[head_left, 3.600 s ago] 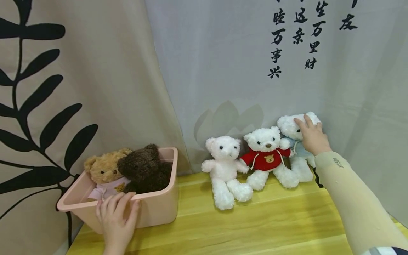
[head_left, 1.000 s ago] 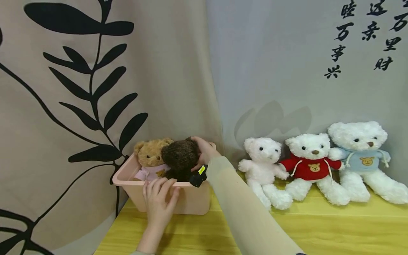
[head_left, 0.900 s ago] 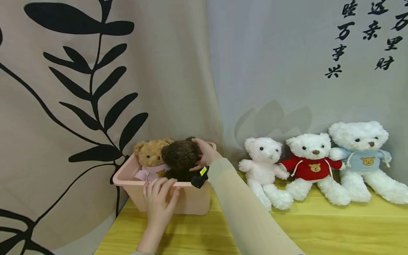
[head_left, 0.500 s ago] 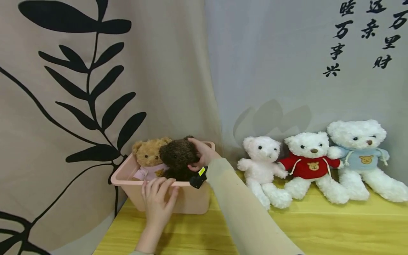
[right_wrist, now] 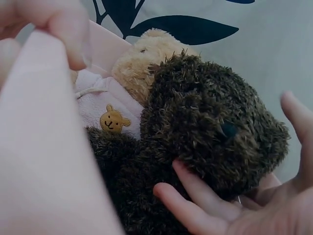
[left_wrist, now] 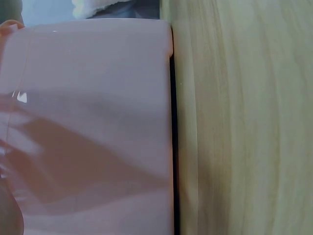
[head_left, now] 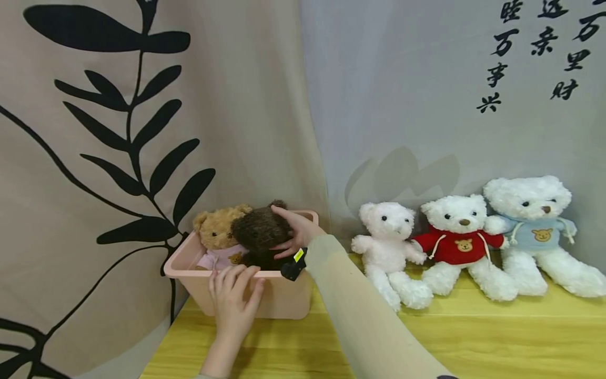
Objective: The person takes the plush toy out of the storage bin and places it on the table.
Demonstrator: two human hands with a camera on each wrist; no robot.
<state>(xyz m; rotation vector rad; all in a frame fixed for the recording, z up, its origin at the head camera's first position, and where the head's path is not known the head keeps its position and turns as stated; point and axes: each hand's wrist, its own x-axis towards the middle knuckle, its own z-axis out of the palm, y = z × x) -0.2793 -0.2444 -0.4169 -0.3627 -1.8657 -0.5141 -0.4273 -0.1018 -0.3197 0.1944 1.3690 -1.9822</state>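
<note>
In the head view a pink plastic bin (head_left: 289, 297) holds two teddy bears. The tan bear (head_left: 219, 225) wears a pale pink top and sits at the left. A dark brown bear (head_left: 258, 229) leans against it from the right. My left hand (head_left: 232, 300) grips the bin's front rim, fingers hooked over the edge. My right hand (head_left: 299, 231) touches the right side of the dark brown bear's head, fingers spread. The right wrist view shows its extended fingers (right_wrist: 195, 188) against the brown fur. The bears' lower bodies are hidden by the bin wall.
Three white bears sit in a row against the curtain: an unclothed one (head_left: 387, 237), one in a red sweater (head_left: 456, 242) and one in a light blue top (head_left: 532, 231). The yellowish wooden table (head_left: 379, 337) runs in front of them. The curtain (head_left: 255, 105) stands behind.
My right hand has left the blue-topped bear's head and come to the dark brown bear. That bear's head has shifted slightly left while my right fingers spread. My left hand stays on the rim.
</note>
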